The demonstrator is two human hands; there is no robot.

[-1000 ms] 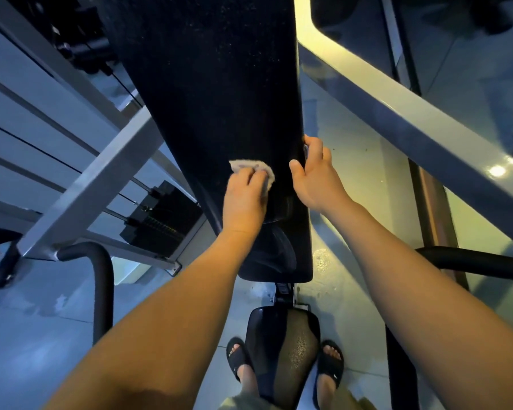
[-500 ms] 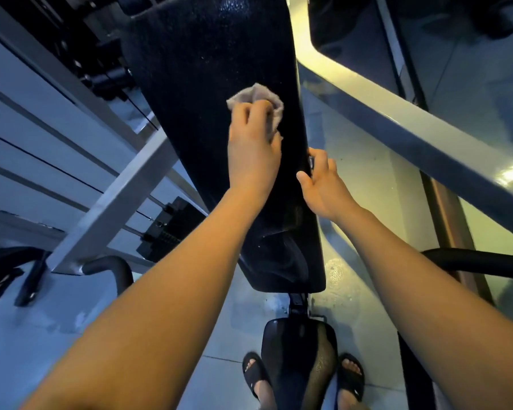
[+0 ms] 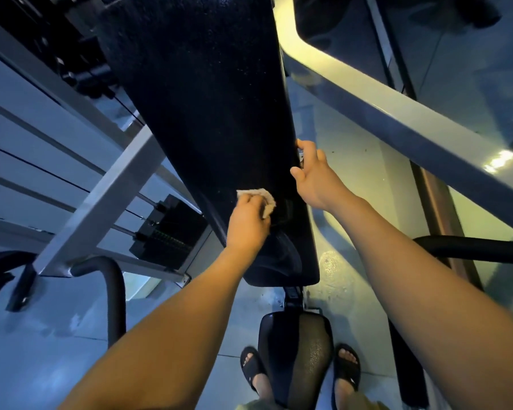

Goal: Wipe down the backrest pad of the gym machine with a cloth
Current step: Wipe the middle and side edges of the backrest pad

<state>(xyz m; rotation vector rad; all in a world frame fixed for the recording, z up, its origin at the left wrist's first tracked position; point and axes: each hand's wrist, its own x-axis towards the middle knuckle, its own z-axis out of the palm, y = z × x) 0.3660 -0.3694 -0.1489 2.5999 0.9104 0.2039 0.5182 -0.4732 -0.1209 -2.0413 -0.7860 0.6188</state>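
**Well down the backrest, a small cloth leaves room for missed strips**

A person stands astride the seat [image 3: 296,350] of a gym machine. The left hand [image 3: 249,223] has its fingers curled over a bunched pale cloth [image 3: 268,201] and presses it against the lower part of the black backrest pad [image 3: 208,99], near the pad's left edge. The right hand [image 3: 314,179] steadies the pad, thumb on the face and fingers hooked round the right edge.

The wad covers little of the broad pad, so narrow passes could leave unwiped bands, most likely high up where the reach is longest. A stroke off the left edge might carry the knuckles toward the metal frame [image 3: 107,196] and the weight stack [image 3: 169,232] just beyond. Whether the cloth is damp cannot be told; a dry one would likely only smear
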